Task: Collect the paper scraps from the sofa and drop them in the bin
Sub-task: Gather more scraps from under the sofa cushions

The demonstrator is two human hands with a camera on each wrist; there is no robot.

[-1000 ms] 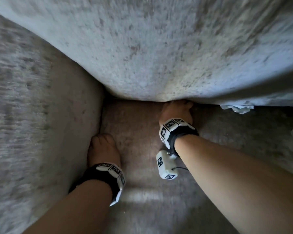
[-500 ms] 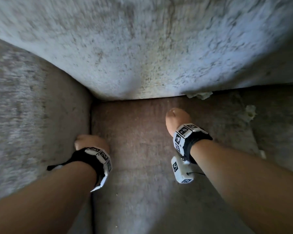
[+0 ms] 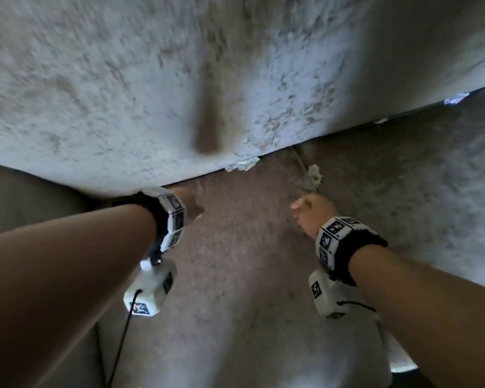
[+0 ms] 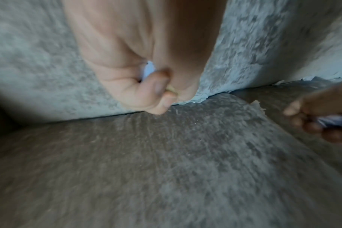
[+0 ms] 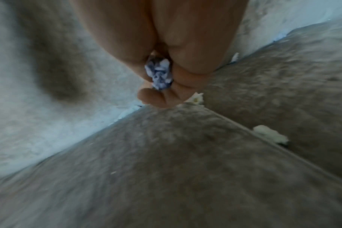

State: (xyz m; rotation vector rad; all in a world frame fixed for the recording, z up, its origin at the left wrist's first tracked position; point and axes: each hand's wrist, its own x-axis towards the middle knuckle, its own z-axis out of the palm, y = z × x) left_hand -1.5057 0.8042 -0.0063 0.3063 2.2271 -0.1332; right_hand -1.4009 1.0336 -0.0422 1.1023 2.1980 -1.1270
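Note:
My right hand hovers over the sofa seat, its fingers curled round a crumpled white paper scrap. A little ahead of it, a scrap lies on the seam between two seat cushions. My left hand is near the back cushion, closed in a fist, with a bit of white paper showing inside. Another scrap is wedged in the crease under the back cushion, between the two hands. A further scrap sits in the crease at the far right. No bin is in view.
The sofa armrest rises at the left. One more white scrap lies on the right-hand seat cushion beside the seam. The pictures are blurred by motion.
My right hand has pulled back from the crease under the back cushion and moved right, towards the cushion seam. My left hand left the armrest side and moved towards the middle.

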